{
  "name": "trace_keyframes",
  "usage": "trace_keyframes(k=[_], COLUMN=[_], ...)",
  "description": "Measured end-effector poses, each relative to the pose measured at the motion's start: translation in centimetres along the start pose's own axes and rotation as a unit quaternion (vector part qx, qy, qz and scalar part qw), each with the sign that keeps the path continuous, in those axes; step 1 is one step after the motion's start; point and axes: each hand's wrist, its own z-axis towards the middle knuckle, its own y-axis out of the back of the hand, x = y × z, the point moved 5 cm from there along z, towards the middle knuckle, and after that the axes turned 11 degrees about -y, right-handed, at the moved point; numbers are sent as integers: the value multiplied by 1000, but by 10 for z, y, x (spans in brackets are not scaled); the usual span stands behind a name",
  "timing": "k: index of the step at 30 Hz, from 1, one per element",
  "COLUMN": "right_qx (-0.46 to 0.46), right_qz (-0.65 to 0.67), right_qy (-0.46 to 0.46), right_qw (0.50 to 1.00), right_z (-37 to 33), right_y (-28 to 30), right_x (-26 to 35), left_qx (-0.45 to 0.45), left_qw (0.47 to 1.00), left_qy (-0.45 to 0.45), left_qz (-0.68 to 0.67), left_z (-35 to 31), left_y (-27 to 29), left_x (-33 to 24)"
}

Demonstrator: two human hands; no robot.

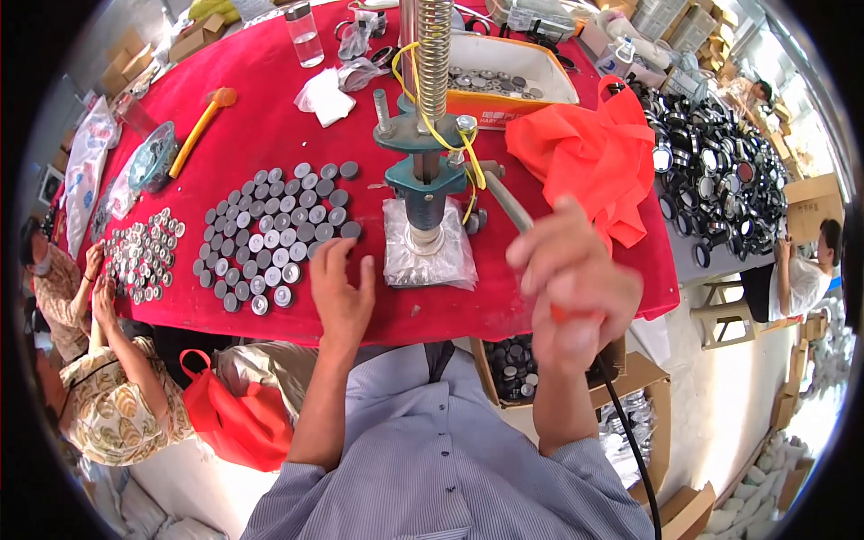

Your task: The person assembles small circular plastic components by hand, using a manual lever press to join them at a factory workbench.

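Note:
A green hand press (426,184) with a tall coil spring (434,63) stands on the red-covered table. Its ram comes down onto a pale ring-shaped piece (425,241) on a plastic-wrapped pad (450,263). My right hand (580,288), blurred, is curled around the outer end of the press lever (509,203); a bit of orange-red shows between its fingers. My left hand (342,292) is open, thumb apart from the fingers. Its fingertips are at the right edge of a group of small round grey caps (270,241); whether they touch one I cannot tell.
Beyond the press are an open box of round parts (558,85) and a red cloth bag (585,153). A yellow hammer (200,130) and a glass cup (304,40) lie farther left. Co-workers sit at both sides. A carton of caps (513,367) stands below the table edge.

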Motion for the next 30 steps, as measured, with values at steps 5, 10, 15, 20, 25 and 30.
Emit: trace_keyframes(k=[5,10,15,20,25,30], right_qx=[-33,-66,-79,-77,-57,13], right_qz=[-11,4,-5,-17,-39,-45], right_qy=[7,12,24,21,50,54], right_qw=[999,998,997,997,996,997], right_z=[-75,-85,-89,-87,-63,-2], right_y=[3,-3,-3,-4,1,2], right_x=[-9,-16,-18,-16,-8,5], left_qx=[51,96,98,72,81,75], left_qw=[995,989,994,997,991,993], left_qy=[-7,-25,33,31,104,43], left_qz=[87,105,32,17,-24,-75], left_z=[-8,-1,-8,-14,-12,20], left_y=[5,-4,-1,6,13,-3], left_x=[17,14,27,28,18,-16])
